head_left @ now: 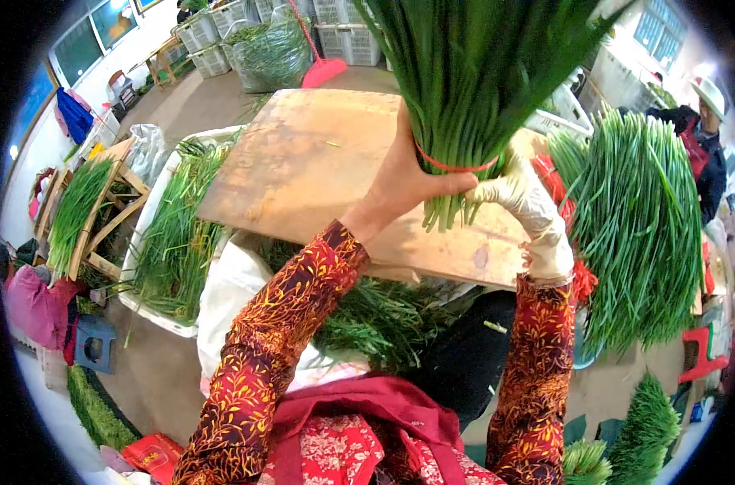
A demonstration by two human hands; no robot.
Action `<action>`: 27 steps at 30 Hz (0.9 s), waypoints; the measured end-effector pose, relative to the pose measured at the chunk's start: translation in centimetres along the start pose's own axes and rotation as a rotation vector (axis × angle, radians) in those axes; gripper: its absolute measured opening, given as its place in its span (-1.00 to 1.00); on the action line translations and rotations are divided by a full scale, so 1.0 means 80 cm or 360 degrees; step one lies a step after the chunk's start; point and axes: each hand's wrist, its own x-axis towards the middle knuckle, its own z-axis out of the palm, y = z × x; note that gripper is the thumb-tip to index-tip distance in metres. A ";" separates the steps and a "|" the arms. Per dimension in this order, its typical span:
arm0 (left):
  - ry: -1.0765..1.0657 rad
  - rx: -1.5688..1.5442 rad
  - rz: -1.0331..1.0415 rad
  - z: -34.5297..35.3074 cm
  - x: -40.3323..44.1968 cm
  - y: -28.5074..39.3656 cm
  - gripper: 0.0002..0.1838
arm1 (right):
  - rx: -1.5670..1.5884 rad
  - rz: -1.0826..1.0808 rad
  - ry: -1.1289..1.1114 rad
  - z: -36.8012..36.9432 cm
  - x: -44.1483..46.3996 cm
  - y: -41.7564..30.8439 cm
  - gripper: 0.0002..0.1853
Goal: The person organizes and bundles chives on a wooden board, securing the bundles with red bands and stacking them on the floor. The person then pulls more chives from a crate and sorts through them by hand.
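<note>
A thick bunch of long green garlic chives (473, 73) stands upright above the wooden board, its leaves running out of the top of view. Round its lower part goes a red band (456, 167), with the pale cut stems sticking out below. My bare left hand (412, 174) is closed round the left side of the bunch, thumb across the stems just under the band. On the right side, my right hand (525, 198) in a whitish glove grips the bunch at band height. Some of its fingers are hidden behind the stems.
Under my hands lies the wooden board (303, 162). A large pile of chives (638, 226) stands at right beside red ties (582, 279). At left is a white tub (133, 279) of greens. Below the board are loose greens (384, 319). A person (703, 145) is at far right.
</note>
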 end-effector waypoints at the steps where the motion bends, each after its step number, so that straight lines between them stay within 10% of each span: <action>1: -0.0025 0.0002 -0.0030 0.002 -0.001 -0.015 0.26 | 0.0077 0.0028 0.0022 -0.001 -0.001 0.015 0.11; 6: -0.0337 0.0573 -0.0366 -0.013 -0.033 -0.109 0.33 | 0.0423 0.0309 0.0140 -0.001 -0.021 0.113 -0.08; 20: -0.0632 0.0157 -0.0827 -0.018 -0.021 -0.113 0.34 | 0.0578 0.0021 0.0563 0.038 -0.021 0.146 -0.19; 27: -0.0390 0.0126 -0.0245 -0.005 0.001 -0.104 0.42 | 0.0504 0.0203 0.0266 -0.004 -0.035 0.118 -0.55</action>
